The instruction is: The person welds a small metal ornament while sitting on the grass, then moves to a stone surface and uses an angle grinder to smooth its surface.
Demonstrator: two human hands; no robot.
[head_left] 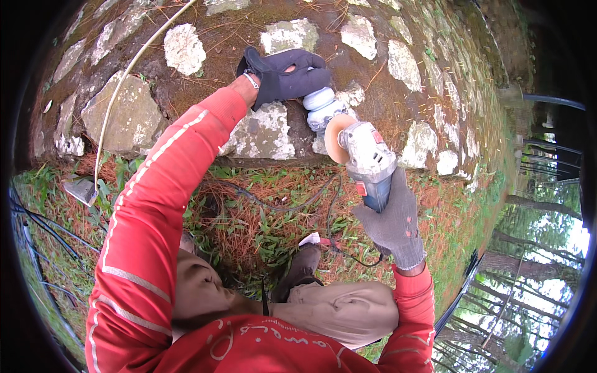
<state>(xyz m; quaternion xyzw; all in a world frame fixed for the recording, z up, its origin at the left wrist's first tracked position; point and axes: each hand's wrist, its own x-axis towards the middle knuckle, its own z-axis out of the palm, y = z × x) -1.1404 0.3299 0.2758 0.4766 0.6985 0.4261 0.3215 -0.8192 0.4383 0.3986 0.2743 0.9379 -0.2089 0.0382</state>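
In my right hand (398, 217), gloved in grey, is an angle grinder (371, 152), held round its blue body. The grinder's tan disc (336, 138) meets, or nearly meets, the lower end of a whitish, rounded, ringed piece (323, 109); exact contact is hard to make out. My left hand (289, 73), in a dark glove, closes over the upper end of this piece, so that end is hidden. The piece rests on the stone-set ledge (249, 133).
Yellow spark-like streaks scatter over the ledge at the right. A dark cord (333, 236) runs through the grass below the grinder. At left, a pale cable (124, 71) crosses the stones, and black hoses (46, 221) lie beyond. My shoe (298, 270) stands below the ledge.
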